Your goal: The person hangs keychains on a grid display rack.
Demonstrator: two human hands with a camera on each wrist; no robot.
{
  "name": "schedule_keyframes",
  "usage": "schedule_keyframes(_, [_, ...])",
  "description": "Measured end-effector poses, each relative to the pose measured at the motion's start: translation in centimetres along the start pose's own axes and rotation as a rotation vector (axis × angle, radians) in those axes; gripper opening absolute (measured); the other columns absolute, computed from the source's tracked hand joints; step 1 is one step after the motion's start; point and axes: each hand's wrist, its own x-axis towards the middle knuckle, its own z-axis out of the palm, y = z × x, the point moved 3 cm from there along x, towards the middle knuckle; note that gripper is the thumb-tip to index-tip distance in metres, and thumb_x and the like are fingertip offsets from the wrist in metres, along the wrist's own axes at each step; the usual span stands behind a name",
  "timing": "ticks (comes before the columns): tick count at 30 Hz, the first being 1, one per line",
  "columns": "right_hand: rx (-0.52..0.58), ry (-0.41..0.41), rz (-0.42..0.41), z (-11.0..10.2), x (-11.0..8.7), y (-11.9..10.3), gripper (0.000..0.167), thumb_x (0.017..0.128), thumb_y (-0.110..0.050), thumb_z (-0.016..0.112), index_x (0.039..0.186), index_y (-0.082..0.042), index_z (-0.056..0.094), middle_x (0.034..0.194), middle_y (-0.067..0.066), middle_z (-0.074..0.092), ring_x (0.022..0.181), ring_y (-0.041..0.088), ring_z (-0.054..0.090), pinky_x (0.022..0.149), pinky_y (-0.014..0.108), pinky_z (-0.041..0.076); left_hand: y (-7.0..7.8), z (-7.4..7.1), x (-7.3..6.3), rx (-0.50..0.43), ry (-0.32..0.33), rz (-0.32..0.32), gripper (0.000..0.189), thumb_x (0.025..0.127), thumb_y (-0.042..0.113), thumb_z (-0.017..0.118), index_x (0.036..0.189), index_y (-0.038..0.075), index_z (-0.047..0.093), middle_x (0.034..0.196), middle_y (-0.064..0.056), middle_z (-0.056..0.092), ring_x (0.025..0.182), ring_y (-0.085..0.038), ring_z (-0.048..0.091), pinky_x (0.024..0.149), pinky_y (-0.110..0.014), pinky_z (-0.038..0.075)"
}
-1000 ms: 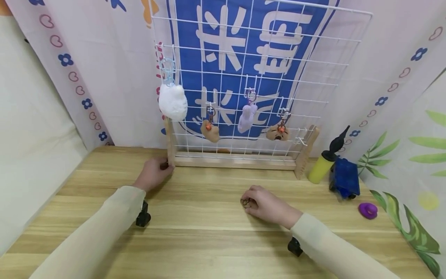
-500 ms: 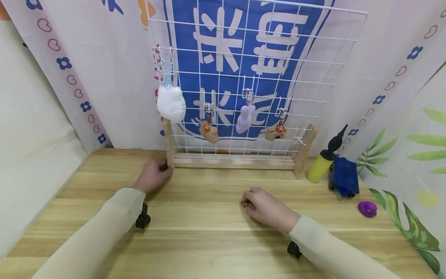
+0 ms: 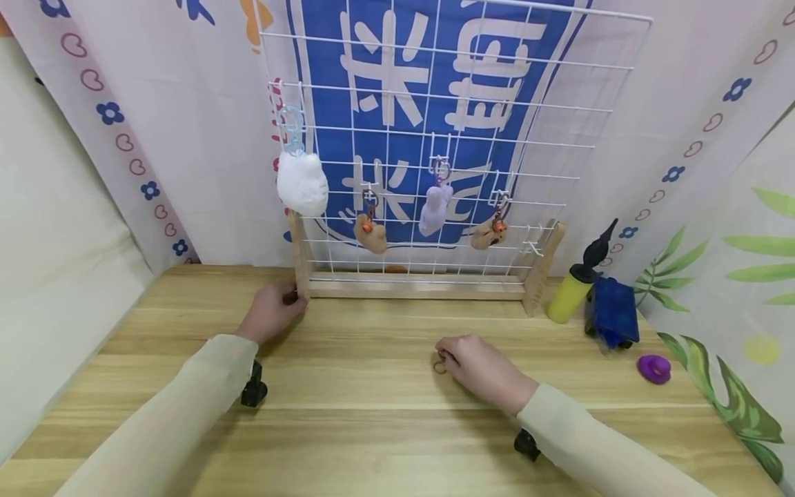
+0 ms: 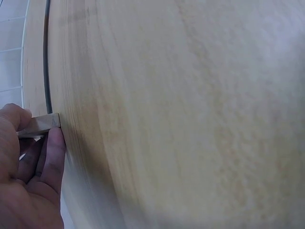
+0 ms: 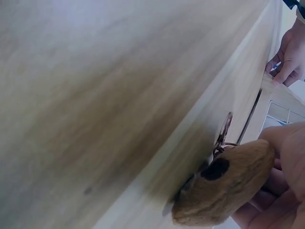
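My left hand (image 3: 273,314) is at the left wooden leg (image 3: 301,255) of a white wire grid rack. In the left wrist view, thumb and fingers pinch the end of that leg (image 4: 45,125). My right hand (image 3: 489,369) holds a brown plush keychain (image 5: 238,186) close over the table, in front of the rack; its dark oval spot shows in the right wrist view. From the fingertips hangs the keychain's metal ring (image 3: 439,368). The plush is hidden behind the hand in the head view.
From hooks on the grid (image 3: 466,128) hang a white plush (image 3: 302,185), two brown plush keychains (image 3: 370,235) and a lilac one (image 3: 436,209). To the right stand a yellow hand pump (image 3: 568,297), a blue toy cart (image 3: 613,314) and a purple hat-shaped piece (image 3: 654,369).
My right hand has shifted slightly and turned, and the keychain's ring now hangs lower, out from the fingertips. My left hand keeps its grip on the leg.
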Motion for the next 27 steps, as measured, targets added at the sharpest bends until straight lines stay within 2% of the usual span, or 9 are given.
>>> schedule_keyframes(3, [-0.008, 0.018, 0.004, 0.1, -0.1, 0.1, 0.013, 0.099, -0.001, 0.065, 0.107, -0.003, 0.076, 0.099, 0.007, 0.080, 0.084, 0.009, 0.071, 0.074, 0.029, 0.062, 0.0, 0.0, -0.1, -0.001, 0.000, -0.004, 0.034, 0.101, 0.011, 0.062, 0.123, -0.015, 0.066, 0.119, -0.034, 0.071, 0.109, -0.044, 0.071, 0.095, -0.056, 0.060])
schedule_keyframes(6, [0.006, 0.030, -0.007, 0.1, -0.2, 0.3, 0.012, 0.101, -0.005, 0.065, 0.104, -0.007, 0.076, 0.093, 0.001, 0.079, 0.079, 0.004, 0.066, 0.072, 0.027, 0.059, -0.1, 0.0, -0.2, -0.001, -0.003, -0.008, 0.034, 0.102, 0.011, 0.062, 0.124, -0.015, 0.065, 0.120, -0.034, 0.071, 0.109, -0.044, 0.071, 0.095, -0.056, 0.059])
schedule_keyframes(9, [0.055, 0.036, -0.032, -0.2, -0.4, 0.6, 0.012, 0.102, -0.006, 0.063, 0.103, -0.009, 0.075, 0.091, -0.003, 0.077, 0.079, 0.001, 0.065, 0.072, 0.025, 0.059, -0.1, -0.1, -0.1, 0.000, -0.007, -0.012, 0.035, 0.102, 0.012, 0.062, 0.125, -0.014, 0.065, 0.121, -0.034, 0.071, 0.110, -0.043, 0.070, 0.096, -0.056, 0.059])
schedule_keyframes(12, [0.131, 0.040, -0.045, -0.7, -0.7, 1.0, 0.012, 0.104, -0.007, 0.061, 0.105, -0.011, 0.073, 0.094, -0.003, 0.076, 0.086, 0.005, 0.070, 0.078, 0.027, 0.061, -0.1, -0.1, -0.1, -0.001, -0.005, -0.006, 0.034, 0.102, 0.012, 0.062, 0.124, -0.014, 0.066, 0.120, -0.033, 0.072, 0.109, -0.042, 0.071, 0.096, -0.056, 0.059])
schedule_keyframes(16, [0.233, 0.061, -0.055, -1.5, -1.1, 1.7, 0.012, 0.105, -0.007, 0.060, 0.108, -0.011, 0.071, 0.098, 0.000, 0.077, 0.090, 0.009, 0.074, 0.081, 0.025, 0.062, 0.0, -0.1, -0.1, 0.002, -0.002, -0.003, 0.033, 0.101, 0.012, 0.063, 0.122, -0.013, 0.067, 0.118, -0.033, 0.072, 0.107, -0.041, 0.071, 0.095, -0.055, 0.060])
schedule_keyframes(21, [0.389, 0.139, -0.068, -2.4, -1.4, 2.8, 0.008, 0.103, -0.004, 0.063, 0.107, -0.006, 0.069, 0.098, 0.006, 0.078, 0.085, 0.010, 0.074, 0.077, 0.023, 0.063, -0.1, 0.0, -0.1, 0.003, -0.010, -0.011, 0.035, 0.102, 0.013, 0.062, 0.124, -0.013, 0.066, 0.120, -0.033, 0.072, 0.108, -0.042, 0.071, 0.095, -0.056, 0.060])
schedule_keyframes(27, [0.585, 0.270, -0.109, -3.5, -1.9, 4.8, 0.009, 0.100, 0.005, 0.062, 0.107, 0.008, 0.067, 0.098, 0.024, 0.077, 0.084, 0.009, 0.077, 0.076, 0.033, 0.066, -0.3, 0.1, -0.1, -0.003, -0.009, -0.011, 0.036, 0.103, 0.014, 0.060, 0.125, -0.014, 0.065, 0.121, -0.034, 0.071, 0.109, -0.043, 0.070, 0.095, -0.056, 0.060])
